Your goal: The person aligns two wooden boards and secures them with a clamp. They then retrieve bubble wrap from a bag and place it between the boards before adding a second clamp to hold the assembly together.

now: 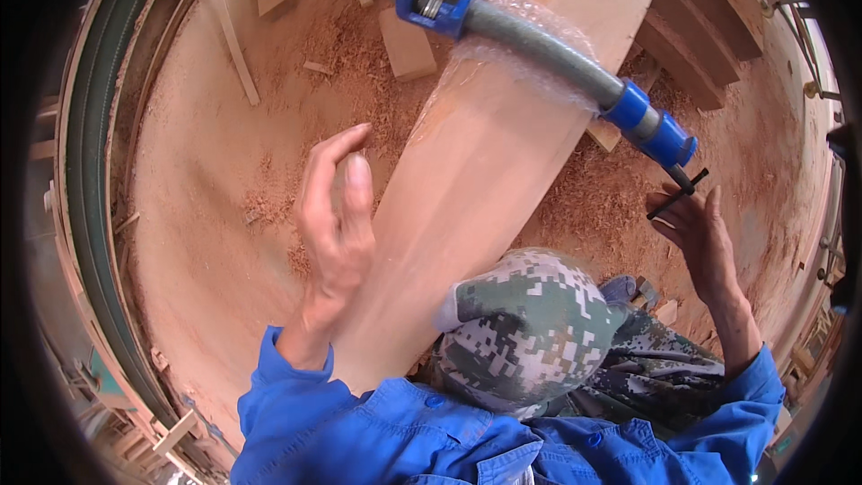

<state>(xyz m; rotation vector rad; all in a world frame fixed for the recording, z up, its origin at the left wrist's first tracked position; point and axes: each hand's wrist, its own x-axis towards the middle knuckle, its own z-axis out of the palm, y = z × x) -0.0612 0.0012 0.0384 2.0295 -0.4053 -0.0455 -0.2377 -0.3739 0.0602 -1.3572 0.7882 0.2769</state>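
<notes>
My knee in spotted trousers (530,332) is holding the long wooden plank (467,180) steady. My left hand (334,216) is resting spread and flat on its edge. My right hand (705,238), fingers loose, is touching the clamp's black handle (675,194), probably tightening the blue clamp (539,45) next.

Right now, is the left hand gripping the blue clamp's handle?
No: the left hand lies open against the wooden plank, while the right hand touches the clamp's handle.

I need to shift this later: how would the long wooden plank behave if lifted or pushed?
The plank looks thick and long, so probably stiff and heavy. The bar clamp across it, over bubble wrap, would likely resist sliding. Its smooth sanded face may feel slick under the left hand.
</notes>
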